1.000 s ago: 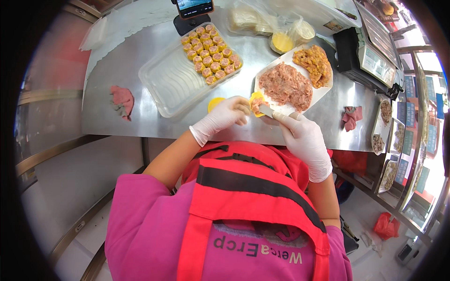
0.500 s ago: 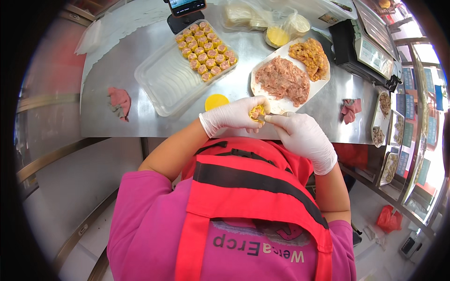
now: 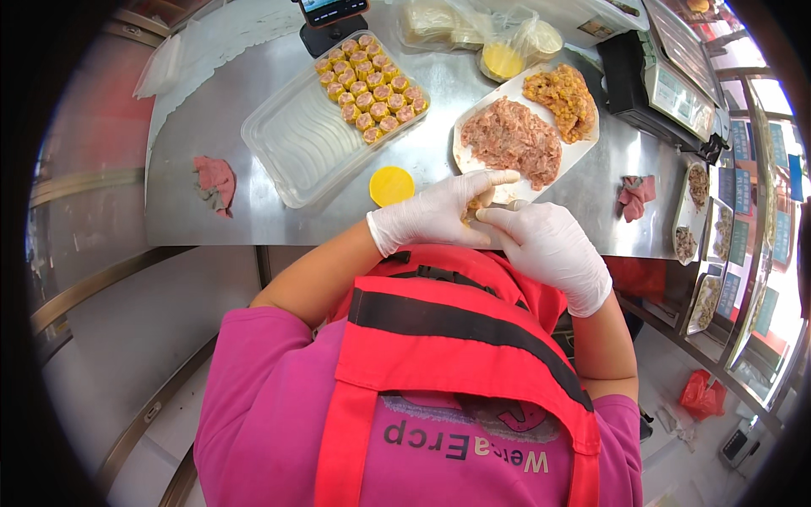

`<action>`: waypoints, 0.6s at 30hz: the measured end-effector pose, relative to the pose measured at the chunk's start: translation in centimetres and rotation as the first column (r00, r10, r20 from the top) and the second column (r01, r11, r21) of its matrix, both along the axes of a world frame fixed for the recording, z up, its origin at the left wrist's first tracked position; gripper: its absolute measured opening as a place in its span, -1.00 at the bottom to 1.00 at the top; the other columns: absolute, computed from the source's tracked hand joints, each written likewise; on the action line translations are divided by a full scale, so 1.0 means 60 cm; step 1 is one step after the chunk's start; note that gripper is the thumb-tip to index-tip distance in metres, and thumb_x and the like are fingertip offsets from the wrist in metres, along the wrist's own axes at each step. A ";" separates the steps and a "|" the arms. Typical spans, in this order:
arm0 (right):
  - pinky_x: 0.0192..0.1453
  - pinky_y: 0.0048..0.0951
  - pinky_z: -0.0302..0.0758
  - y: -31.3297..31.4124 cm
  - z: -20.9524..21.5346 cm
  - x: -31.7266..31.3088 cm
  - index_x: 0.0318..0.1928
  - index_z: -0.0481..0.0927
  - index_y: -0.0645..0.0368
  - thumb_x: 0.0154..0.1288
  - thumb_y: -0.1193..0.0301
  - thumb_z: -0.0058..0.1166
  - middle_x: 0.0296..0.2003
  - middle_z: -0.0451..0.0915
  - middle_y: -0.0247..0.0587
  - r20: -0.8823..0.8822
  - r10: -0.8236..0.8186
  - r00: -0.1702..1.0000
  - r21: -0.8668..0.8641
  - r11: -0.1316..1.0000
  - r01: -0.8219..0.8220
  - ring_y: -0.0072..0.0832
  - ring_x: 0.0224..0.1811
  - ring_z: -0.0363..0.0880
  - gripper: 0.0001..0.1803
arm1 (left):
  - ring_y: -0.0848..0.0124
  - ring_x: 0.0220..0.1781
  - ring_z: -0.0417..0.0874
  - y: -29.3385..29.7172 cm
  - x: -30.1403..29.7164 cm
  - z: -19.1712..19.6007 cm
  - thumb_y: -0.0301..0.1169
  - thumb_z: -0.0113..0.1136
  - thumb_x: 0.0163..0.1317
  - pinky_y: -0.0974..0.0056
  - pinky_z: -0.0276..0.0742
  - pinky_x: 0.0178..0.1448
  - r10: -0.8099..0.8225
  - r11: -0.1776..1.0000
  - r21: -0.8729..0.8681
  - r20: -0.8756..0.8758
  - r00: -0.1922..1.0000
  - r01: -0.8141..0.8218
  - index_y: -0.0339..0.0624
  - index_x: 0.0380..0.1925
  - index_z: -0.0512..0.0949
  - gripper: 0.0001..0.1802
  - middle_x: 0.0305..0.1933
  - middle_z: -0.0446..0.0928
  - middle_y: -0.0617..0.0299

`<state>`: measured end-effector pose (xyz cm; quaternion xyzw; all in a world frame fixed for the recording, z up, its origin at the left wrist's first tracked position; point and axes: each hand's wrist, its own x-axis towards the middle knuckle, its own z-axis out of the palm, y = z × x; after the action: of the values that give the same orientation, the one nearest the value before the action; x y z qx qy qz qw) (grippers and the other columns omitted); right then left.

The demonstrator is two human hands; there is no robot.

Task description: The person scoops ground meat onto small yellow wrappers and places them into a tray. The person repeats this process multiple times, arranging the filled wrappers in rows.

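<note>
Gloved in white, my left hand [image 3: 429, 213] curls around a yellow-wrapped meat dumpling [image 3: 476, 205], now mostly hidden by the fingers. My right hand [image 3: 553, 252], also gloved, is closed close against it, thumb and fingers pinched on a thin metal tool that is almost wholly covered. A round yellow wrapper [image 3: 392, 187] lies on the table left of my left hand. Just beyond my hands, a white plate [image 3: 464, 160] bears pink minced meat [image 3: 511, 142] and an orange, lumpy filling [image 3: 561, 100]. Open-topped yellow dumplings [image 3: 365, 101] stand in rows in a clear plastic tray [image 3: 283, 156].
Pink cloths lie at the left [image 3: 214, 183] and right [image 3: 635, 197] of the metal table [image 3: 190, 224]. A phone on a stand [image 3: 334, 21], bagged wrappers [image 3: 504, 61] and a scale [image 3: 676, 89] line the back. A long dish [image 3: 688, 211] sits at the right edge.
My left hand has turned and its fingers have closed further over the dumpling, whose top showed before. Its thumb side now reaches farther right. The right hand has shifted only slightly.
</note>
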<state>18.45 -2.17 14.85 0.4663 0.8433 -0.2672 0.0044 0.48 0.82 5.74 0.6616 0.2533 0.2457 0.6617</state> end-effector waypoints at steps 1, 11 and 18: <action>-0.33 -0.10 0.50 0.000 0.000 0.001 -0.26 0.56 0.10 0.16 0.41 -0.01 -0.52 0.56 -0.01 0.002 -0.004 1.000 0.007 1.000 0.004 -0.07 -0.42 0.60 -0.85 | 0.39 0.07 0.43 0.000 -0.004 -0.003 -0.37 0.47 -0.10 0.32 0.38 0.17 0.007 0.998 0.070 0.046 0.999 -0.010 -0.11 0.39 0.13 0.01 0.04 0.39 0.19; -0.39 -0.12 0.50 0.009 0.012 -0.003 -0.35 0.53 0.14 0.14 0.42 -0.01 -0.58 0.54 -0.02 0.051 0.042 0.998 0.073 0.996 -0.046 -0.07 -0.46 0.59 -0.90 | 0.06 -0.16 0.62 0.006 -0.020 -0.029 -0.37 0.36 -0.03 0.19 0.53 -0.09 0.008 0.943 0.295 -0.474 0.880 0.150 -0.23 -0.05 0.46 -0.50 -0.25 0.57 -0.05; -0.40 -0.13 0.50 0.019 0.035 -0.013 -0.43 0.55 0.16 0.10 0.43 0.03 -0.59 0.54 -0.02 0.133 0.119 0.984 0.040 0.991 -0.125 -0.09 -0.48 0.59 -0.91 | 0.10 -0.27 0.62 0.010 -0.019 -0.037 -0.41 0.29 0.05 0.22 0.51 -0.14 -0.152 0.982 0.079 -0.206 0.967 0.171 -0.26 -0.18 0.48 -0.67 -0.35 0.57 -0.02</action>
<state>17.66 -1.04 16.96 0.4302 0.8744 -0.2151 0.0648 -0.65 1.42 3.54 0.7324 0.2512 0.1356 0.6182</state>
